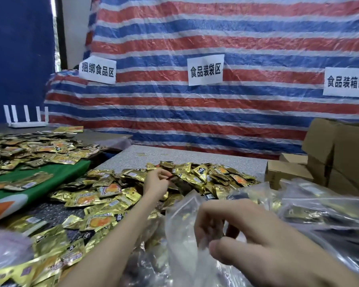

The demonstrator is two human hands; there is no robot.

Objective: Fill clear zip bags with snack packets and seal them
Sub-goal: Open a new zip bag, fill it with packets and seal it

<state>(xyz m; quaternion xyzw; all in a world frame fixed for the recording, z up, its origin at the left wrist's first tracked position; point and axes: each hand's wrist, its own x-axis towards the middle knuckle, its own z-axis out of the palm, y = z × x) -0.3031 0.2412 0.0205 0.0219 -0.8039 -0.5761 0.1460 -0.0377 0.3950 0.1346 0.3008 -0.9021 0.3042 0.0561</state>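
A red, white and blue striped tarp [216, 112] hangs across the back, behind a speckled table [195, 156] with brown cardboard boxes [340, 154] at its right end. A heap of gold snack packets [205, 177] covers the table's middle, their print too small to read. Three paper signs on the tarp read 捆绑食品区 [97, 69], 食品装袋区 [205, 69] and 食品装箱区 [346, 82]. At the near edge a clear zip bag [180, 228] is pinched at its rim by the right hand [257, 241]. The left hand [157, 183] reaches into the heap, fingertips pinching what seems a small packet [170, 179].
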